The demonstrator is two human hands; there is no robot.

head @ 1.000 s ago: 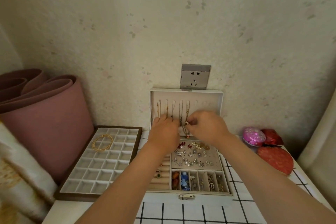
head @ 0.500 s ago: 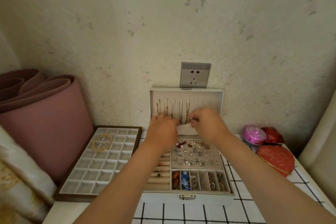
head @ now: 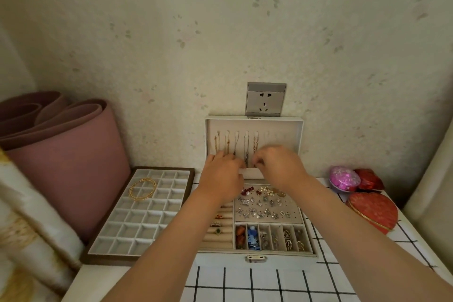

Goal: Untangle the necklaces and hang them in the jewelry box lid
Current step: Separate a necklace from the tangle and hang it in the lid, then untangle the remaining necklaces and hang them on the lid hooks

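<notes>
the jewelry box (head: pixel 255 259) sits open on a checked tablecloth (head: pixel 269 282), its lid (head: pixel 299 135) standing upright against the wall just under a grey wall socket (head: pixel 266 99). five necklaces (head: pixel 246 147) hang side by side from hooks in the left and middle part of the lid, and the hooks to their right are bare. both hands are raised to the lower part of the lid, close together but not touching. the left hand (head: pixel 221 176) has its curled fingers at the lower ends of the left chains. the right hand (head: pixel 279 167) curls in from the right toward the bottom of the two rightmost chains. the fingertips are blurred, so i cannot tell whether either hand actually pinches a chain. below the hands the box base holds earrings on a pad, rings in rolls and small divided slots. left of the box lies a compartment tray (head: pixel 122 228) with a gold bangle (head: pixel 142 189) in it, beside a rolled pink mat (head: pixel 68 154). to the right are a red heart-shaped box (head: pixel 372 211) and a pink round box (head: pixel 344 178).
</notes>
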